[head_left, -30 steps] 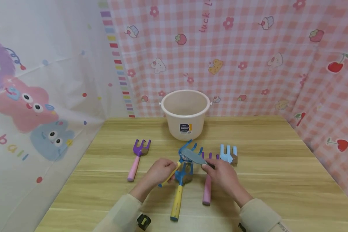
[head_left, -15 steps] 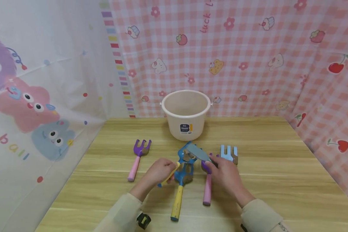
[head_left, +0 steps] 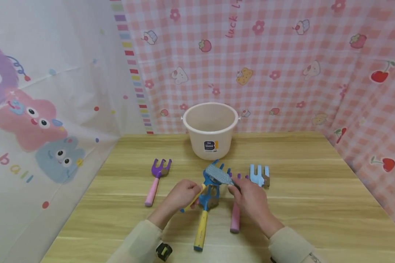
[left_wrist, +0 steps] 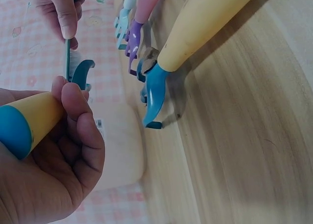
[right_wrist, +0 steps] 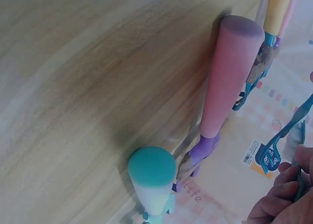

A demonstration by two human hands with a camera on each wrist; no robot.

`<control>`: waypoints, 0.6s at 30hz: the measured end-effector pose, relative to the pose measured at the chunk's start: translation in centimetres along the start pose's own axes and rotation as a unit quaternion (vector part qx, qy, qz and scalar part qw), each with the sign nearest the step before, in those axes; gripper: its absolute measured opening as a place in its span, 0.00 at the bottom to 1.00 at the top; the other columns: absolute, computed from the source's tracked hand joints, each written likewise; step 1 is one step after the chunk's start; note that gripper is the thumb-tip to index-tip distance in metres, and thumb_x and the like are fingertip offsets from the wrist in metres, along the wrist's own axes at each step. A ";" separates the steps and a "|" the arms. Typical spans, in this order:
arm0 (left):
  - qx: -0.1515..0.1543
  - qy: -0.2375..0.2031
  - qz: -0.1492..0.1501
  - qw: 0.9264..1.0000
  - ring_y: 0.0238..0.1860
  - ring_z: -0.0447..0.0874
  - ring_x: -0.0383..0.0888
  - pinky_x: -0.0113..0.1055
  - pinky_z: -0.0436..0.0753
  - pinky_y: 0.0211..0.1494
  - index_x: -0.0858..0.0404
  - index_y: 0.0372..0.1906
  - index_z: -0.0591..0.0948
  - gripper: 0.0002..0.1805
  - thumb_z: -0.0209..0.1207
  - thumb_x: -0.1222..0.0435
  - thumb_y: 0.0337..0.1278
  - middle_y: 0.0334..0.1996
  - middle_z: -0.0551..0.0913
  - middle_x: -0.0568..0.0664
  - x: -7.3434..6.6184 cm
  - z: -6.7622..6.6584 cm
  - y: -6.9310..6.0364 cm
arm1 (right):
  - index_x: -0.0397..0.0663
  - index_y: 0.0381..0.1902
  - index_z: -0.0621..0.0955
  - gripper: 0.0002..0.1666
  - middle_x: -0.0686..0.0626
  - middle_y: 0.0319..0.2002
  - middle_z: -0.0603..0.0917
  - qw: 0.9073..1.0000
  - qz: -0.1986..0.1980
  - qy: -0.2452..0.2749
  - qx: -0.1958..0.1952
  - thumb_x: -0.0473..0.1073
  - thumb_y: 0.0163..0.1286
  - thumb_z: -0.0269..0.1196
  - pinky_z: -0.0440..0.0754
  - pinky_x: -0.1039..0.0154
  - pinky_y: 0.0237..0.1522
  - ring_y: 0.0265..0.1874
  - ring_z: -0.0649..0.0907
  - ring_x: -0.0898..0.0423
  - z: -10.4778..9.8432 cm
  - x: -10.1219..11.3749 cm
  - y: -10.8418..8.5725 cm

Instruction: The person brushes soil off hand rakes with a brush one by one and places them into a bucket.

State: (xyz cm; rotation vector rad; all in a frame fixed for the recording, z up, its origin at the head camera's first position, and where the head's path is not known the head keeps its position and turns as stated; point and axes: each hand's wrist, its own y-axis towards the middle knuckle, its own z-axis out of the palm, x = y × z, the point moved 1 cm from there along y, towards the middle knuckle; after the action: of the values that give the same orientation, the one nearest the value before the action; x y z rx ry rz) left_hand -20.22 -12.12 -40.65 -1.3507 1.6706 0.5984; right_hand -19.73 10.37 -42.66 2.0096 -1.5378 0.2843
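My left hand (head_left: 183, 194) grips the yellow handle of a small rake with a blue head (head_left: 207, 179), held above the table. Over that head lies the grey-blue back of a brush (head_left: 218, 174); pale bristles (left_wrist: 74, 62) show in the left wrist view, facing the rake. My right hand (head_left: 252, 195) holds the brush by its dark handle. Right below, a second blue rake with a yellow handle (head_left: 200, 229) lies on the table with brown dirt on its head. Partly behind my right hand lies a purple rake with a pink handle (head_left: 235, 219).
A cream bucket (head_left: 211, 144) stands at the back of the wooden table (head_left: 316, 204). Another purple rake with a pink handle (head_left: 155, 181) lies to the left, dirt on one tine. On the right lies a light blue rake (head_left: 258, 176), also dirty. Patterned curtains (head_left: 266, 47) hang behind.
The brush has moved back and forth over the rake's head and turned, now showing its dotted back. Brown dirt seen on that head half a second ago is now covered. My left hand stays put.
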 end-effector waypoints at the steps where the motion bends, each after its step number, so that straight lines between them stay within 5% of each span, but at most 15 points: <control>1: -0.001 0.001 0.000 1.000 0.16 0.73 0.40 0.32 0.68 0.25 0.73 0.27 0.80 0.22 0.48 0.62 0.74 0.20 0.81 0.61 0.0 0.0 0.0 | 0.42 0.56 0.83 0.21 0.40 0.43 0.87 1.000 0.001 -0.003 -0.002 0.46 0.69 0.65 0.76 0.55 0.26 0.30 0.83 0.48 0.0 -0.1 0.1; 7: 0.001 0.010 0.005 1.000 0.16 0.72 0.40 0.32 0.67 0.25 0.72 0.25 0.80 0.22 0.48 0.62 0.74 0.17 0.80 0.58 0.1 -0.1 0.0 | 0.42 0.56 0.83 0.21 0.37 0.48 0.86 1.000 0.009 -0.003 -0.013 0.46 0.69 0.65 0.81 0.47 0.33 0.42 0.85 0.39 0.1 -0.6 0.5; 18: -0.009 0.033 0.001 0.999 0.16 0.76 0.41 0.35 0.71 0.26 0.71 0.26 0.81 0.21 0.49 0.61 0.73 0.17 0.81 0.54 0.4 -0.4 0.1 | 0.40 0.55 0.83 0.19 0.40 0.47 0.86 0.999 0.002 0.016 -0.038 0.43 0.69 0.65 0.81 0.43 0.43 0.45 0.85 0.39 -0.1 -1.0 1.1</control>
State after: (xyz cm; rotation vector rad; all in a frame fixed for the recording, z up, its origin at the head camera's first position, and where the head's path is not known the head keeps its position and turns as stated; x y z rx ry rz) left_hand -20.40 -12.59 -40.84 -1.3955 1.7232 0.5764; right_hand -21.01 11.01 -42.77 1.9347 -1.5111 0.2552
